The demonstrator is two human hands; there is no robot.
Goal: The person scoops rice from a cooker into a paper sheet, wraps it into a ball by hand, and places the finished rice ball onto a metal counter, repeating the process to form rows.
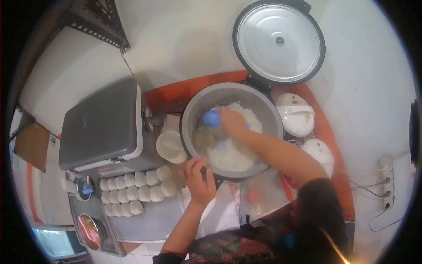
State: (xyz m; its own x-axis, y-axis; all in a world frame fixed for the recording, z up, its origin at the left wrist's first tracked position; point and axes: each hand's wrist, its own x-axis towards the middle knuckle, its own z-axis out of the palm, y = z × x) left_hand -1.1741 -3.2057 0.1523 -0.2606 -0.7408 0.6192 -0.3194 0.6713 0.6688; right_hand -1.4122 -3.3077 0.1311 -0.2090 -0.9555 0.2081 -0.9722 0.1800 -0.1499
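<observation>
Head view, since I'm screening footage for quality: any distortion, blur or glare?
Head view: dark curved borders, suggesting fisheye distortion; same head view: right hand blurred over the rice; again head view: orange glare streak, lower right.

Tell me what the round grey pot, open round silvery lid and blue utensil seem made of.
Round grey pot: probably matte metal, its shading soft.
Round silvery lid: likely satin metal inside, given its pale sheen; dark rim possibly plastic.
Blue utensil: perhaps plastic, evenly coloured; blur hides its finish.
</observation>
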